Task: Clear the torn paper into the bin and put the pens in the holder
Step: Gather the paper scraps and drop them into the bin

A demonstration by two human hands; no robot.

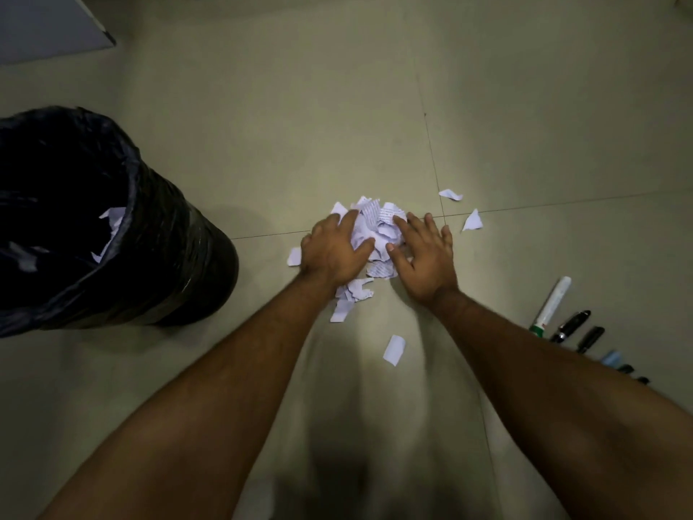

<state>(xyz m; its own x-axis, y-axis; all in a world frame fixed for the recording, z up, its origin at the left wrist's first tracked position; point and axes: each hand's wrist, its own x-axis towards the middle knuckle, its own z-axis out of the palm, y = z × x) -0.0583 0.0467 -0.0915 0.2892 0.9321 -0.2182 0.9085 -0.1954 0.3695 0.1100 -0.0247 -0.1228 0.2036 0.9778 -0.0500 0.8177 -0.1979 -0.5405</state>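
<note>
A heap of torn white paper (378,227) lies on the tiled floor in the middle of the view. My left hand (332,251) rests on its left side and my right hand (425,257) on its right side, fingers spread and pressing the scraps together. Loose scraps lie apart: two to the right of the heap (450,195) (472,221), one nearer me (393,350). The bin (180,234), lined with a black bag, stands at the left with some paper pieces (110,219) inside. Several pens and markers (573,326) lie in a row at the right.
The white marker (551,305) is the farthest of the row; my right forearm hides the nearer pens. A grey board or panel (48,28) sits at the top left corner. No pen holder is in view.
</note>
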